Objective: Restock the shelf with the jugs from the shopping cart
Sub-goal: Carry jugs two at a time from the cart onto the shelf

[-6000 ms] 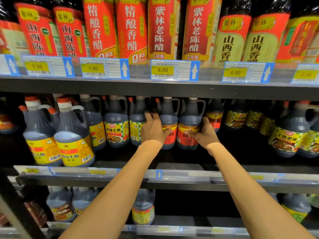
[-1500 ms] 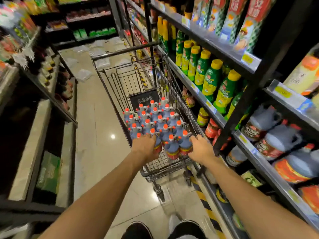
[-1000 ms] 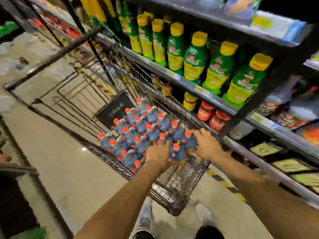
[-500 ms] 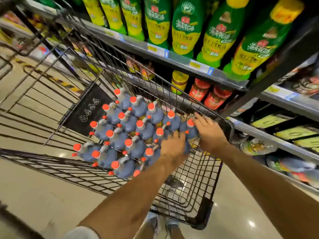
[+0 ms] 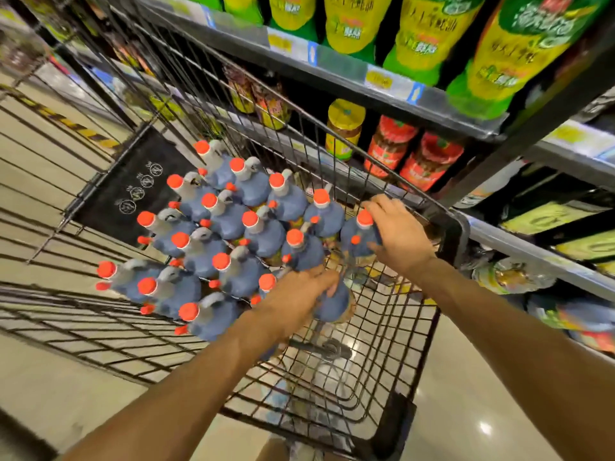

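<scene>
Several grey-blue jugs (image 5: pixel 229 227) with orange caps stand packed together in the black wire shopping cart (image 5: pixel 392 344). My left hand (image 5: pixel 299 294) is wrapped over the top of the nearest jug (image 5: pixel 334 302), hiding its cap. My right hand (image 5: pixel 397 234) grips the jug (image 5: pixel 357 237) at the right end of the group, fingers by its orange cap. The shelf (image 5: pixel 366 81) runs along the right side of the cart.
Green and yellow bottles (image 5: pixel 419 34) fill the upper shelf. Red-lidded jars (image 5: pixel 429 161) and a yellow jar (image 5: pixel 344 128) stand below, just beyond the cart's right rim. A black placard (image 5: pixel 133 191) hangs on the cart's far end. Beige floor (image 5: pixel 50 377) lies to the left.
My view has moved closer over the cart. My left hand has closed over the nearest jug and my right hand has settled on the rightmost jug.
</scene>
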Available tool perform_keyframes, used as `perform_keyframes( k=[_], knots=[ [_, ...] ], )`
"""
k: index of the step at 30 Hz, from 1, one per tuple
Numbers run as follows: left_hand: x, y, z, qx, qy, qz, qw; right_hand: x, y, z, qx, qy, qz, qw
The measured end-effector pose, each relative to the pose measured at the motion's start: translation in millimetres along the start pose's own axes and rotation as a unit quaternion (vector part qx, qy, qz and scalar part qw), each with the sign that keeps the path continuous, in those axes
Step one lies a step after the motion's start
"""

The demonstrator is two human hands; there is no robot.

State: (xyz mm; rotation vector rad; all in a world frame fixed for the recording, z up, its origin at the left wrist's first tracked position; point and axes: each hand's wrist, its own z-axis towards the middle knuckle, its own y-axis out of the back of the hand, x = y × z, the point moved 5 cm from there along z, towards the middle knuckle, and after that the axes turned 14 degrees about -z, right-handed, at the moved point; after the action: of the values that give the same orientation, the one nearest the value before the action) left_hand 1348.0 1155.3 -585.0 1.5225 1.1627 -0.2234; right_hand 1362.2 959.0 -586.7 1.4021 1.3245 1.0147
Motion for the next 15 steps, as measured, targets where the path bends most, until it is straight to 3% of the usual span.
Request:
perform_keyframes(
  k=[3,6,10,13,15],
  knots=[
    [2.1,-5.1,-2.6,-0.008,0.006,-0.009,1.0,5.6,0.4,6.0,0.009,-0.032,0.025,0.999],
    [3.4,-5.5,-7.3,-0.085,0.054,-0.124,0.987,11.3,-2.8,0.9,0.03,-0.048,0.076,0.995],
    [14.1,-36.2,-16.5,-0.184,0.137,-0.338,0.913,11.3,-9.1,-11.6,0.012,-0.072,0.123,0.99],
    [22.8,-61.2,-10.7,-0.232,0.157,-0.359,0.89,11.5,-15.5,-15.7,-0.006,-0.107,0.184,0.977],
    [28.1,-65.1,-6.9,-0.276,0.172,-0.398,0.858,12.6,-21.7,-15.9,-0.015,-0.121,0.216,0.969]
  ],
)
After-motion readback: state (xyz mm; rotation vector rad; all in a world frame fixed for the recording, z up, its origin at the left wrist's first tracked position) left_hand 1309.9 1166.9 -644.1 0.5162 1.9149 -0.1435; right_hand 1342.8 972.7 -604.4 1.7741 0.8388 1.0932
